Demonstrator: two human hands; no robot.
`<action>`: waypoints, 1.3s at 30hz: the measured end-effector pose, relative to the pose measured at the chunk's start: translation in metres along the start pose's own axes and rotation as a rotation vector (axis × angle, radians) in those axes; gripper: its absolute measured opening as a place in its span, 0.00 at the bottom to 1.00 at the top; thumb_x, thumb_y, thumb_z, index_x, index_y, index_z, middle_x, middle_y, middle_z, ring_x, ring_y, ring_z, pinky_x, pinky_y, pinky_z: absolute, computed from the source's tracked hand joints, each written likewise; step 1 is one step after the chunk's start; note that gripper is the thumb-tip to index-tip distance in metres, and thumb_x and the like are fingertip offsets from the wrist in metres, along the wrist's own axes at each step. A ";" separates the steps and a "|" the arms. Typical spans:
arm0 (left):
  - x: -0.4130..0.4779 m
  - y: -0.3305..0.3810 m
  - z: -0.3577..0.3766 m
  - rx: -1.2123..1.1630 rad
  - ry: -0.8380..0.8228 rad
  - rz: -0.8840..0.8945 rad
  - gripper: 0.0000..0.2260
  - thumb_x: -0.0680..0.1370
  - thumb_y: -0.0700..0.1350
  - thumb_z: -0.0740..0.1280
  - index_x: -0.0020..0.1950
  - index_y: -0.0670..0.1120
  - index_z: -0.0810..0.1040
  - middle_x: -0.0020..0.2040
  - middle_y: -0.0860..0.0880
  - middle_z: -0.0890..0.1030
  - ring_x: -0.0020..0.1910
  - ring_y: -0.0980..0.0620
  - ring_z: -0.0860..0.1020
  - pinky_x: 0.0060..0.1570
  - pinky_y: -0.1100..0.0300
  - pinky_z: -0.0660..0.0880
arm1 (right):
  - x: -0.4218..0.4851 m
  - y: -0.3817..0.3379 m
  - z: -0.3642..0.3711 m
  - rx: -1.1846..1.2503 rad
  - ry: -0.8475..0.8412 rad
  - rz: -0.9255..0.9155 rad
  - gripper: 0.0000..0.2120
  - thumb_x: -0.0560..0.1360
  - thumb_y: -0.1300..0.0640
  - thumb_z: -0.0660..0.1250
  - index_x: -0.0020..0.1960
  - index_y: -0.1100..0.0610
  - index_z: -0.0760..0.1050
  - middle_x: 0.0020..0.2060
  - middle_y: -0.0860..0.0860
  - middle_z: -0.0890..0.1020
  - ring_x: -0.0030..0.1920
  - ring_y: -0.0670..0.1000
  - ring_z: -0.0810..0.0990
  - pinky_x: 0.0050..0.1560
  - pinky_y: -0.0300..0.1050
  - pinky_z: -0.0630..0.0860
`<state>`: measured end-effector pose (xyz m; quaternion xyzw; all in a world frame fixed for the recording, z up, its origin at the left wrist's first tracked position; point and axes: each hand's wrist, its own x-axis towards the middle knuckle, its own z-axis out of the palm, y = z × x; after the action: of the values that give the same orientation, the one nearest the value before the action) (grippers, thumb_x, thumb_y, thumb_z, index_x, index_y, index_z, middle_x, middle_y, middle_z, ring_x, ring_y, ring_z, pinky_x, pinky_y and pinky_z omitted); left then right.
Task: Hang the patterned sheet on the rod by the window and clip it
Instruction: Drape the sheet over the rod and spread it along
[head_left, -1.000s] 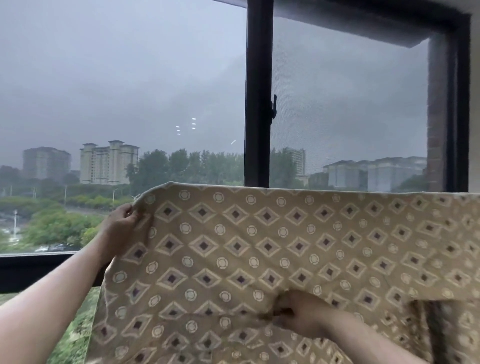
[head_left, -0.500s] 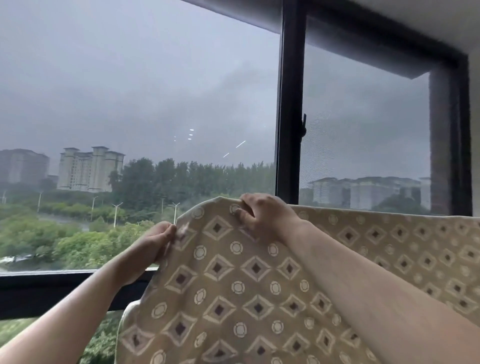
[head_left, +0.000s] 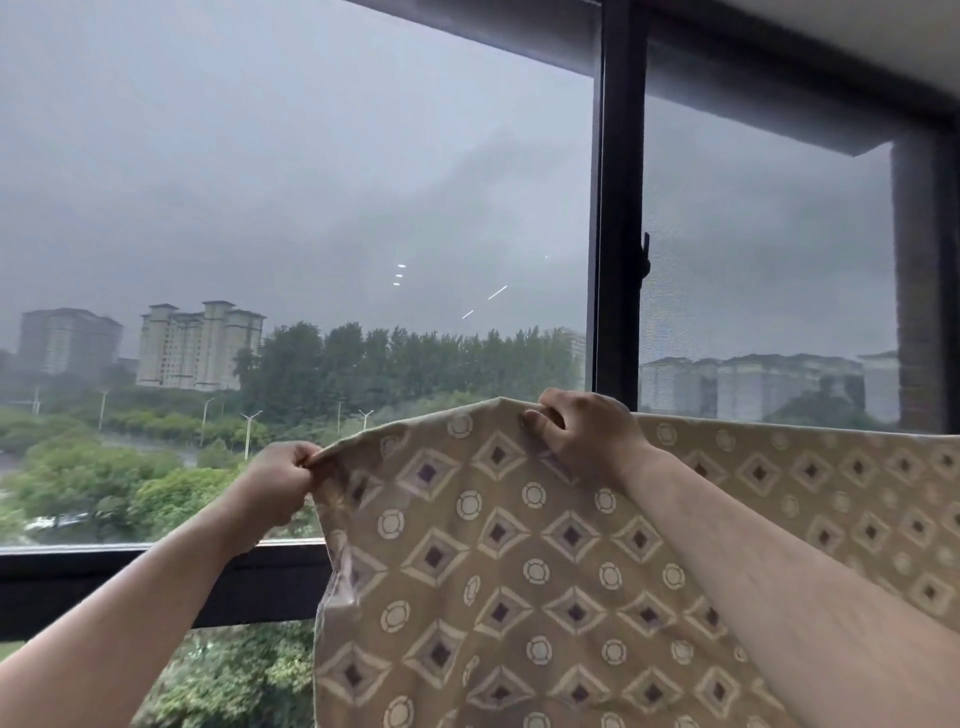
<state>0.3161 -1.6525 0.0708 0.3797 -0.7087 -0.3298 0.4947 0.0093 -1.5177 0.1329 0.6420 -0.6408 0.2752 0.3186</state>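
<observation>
The patterned sheet (head_left: 545, 571), tan with diamonds and circles, hangs spread in front of the window and fills the lower right of the view. Its top edge runs level toward the right. My left hand (head_left: 275, 486) pinches the sheet's left corner. My right hand (head_left: 582, 431) grips the top edge a little to the right, fingers curled over the fold. The rod is hidden under the cloth, if it is there. No clip shows.
A large window with a dark frame stands right behind the sheet, with a vertical mullion (head_left: 618, 208) and a handle (head_left: 645, 254) on it. A dark sill rail (head_left: 156, 577) crosses at lower left. Outside are trees and buildings.
My right hand rose from the sheet's lower middle to its top edge and now grips it. My left hand keeps the left corner. The view has swung to the left.
</observation>
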 end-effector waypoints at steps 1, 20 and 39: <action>0.004 0.005 -0.004 -0.085 0.032 -0.003 0.11 0.78 0.32 0.58 0.39 0.42 0.74 0.27 0.47 0.68 0.19 0.54 0.64 0.19 0.69 0.62 | 0.000 -0.001 -0.002 0.005 -0.011 -0.001 0.17 0.79 0.39 0.56 0.41 0.50 0.70 0.36 0.46 0.75 0.40 0.52 0.75 0.41 0.46 0.64; 0.031 0.089 -0.064 -0.323 0.089 0.159 0.15 0.74 0.27 0.54 0.54 0.34 0.77 0.42 0.40 0.78 0.36 0.43 0.78 0.32 0.57 0.82 | 0.016 -0.029 -0.005 0.143 -0.082 -0.065 0.21 0.81 0.38 0.51 0.32 0.44 0.65 0.37 0.47 0.77 0.41 0.51 0.74 0.42 0.46 0.69; 0.001 -0.011 -0.093 -0.294 0.276 -0.031 0.12 0.72 0.25 0.54 0.41 0.33 0.75 0.39 0.38 0.76 0.35 0.45 0.73 0.23 0.65 0.75 | 0.044 -0.101 0.008 0.064 -0.180 -0.125 0.15 0.79 0.42 0.58 0.38 0.48 0.72 0.36 0.46 0.77 0.42 0.52 0.77 0.42 0.47 0.70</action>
<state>0.4068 -1.6673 0.0889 0.3560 -0.5726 -0.3822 0.6319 0.1113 -1.5547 0.1561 0.7127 -0.6164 0.2163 0.2558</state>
